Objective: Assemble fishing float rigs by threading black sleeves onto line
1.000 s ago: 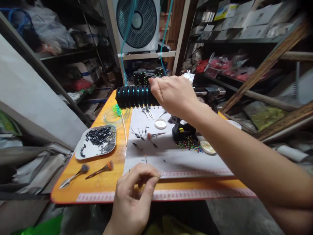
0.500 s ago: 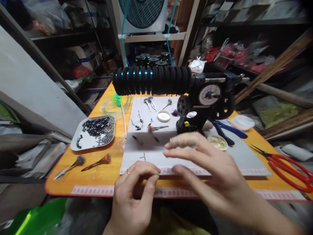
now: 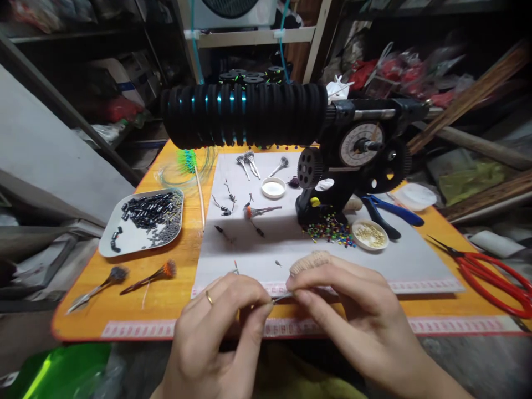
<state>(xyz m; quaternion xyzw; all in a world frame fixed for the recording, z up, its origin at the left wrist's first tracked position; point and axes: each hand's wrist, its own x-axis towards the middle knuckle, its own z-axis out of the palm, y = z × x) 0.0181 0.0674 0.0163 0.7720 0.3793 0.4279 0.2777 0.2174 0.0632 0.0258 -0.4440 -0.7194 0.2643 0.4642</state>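
Note:
My left hand (image 3: 216,332) and my right hand (image 3: 353,316) meet over the near edge of the orange table (image 3: 174,299). Both pinch the same thin metal pin (image 3: 279,298), left thumb and forefinger on one end, right thumb and forefinger on the other. A ring sits on a left finger; a knitted cover wraps my right forefinger tip. Beyond the hands lies a white mat (image 3: 291,249) with small loose parts. A black ribbed roller (image 3: 243,115) on a geared winding machine (image 3: 353,166) hangs above the mat.
A tray of small black tubes (image 3: 143,221) sits at left, with two brush-like pieces (image 3: 124,277) nearer. Coloured beads (image 3: 330,231), a dish of gold bits (image 3: 369,235), blue pliers (image 3: 390,213) and red scissors (image 3: 494,280) lie at right. Cluttered shelves stand behind.
My right hand came down from the black roller to the table's near edge and closed on the pin held by my left hand. The view tilted downward.

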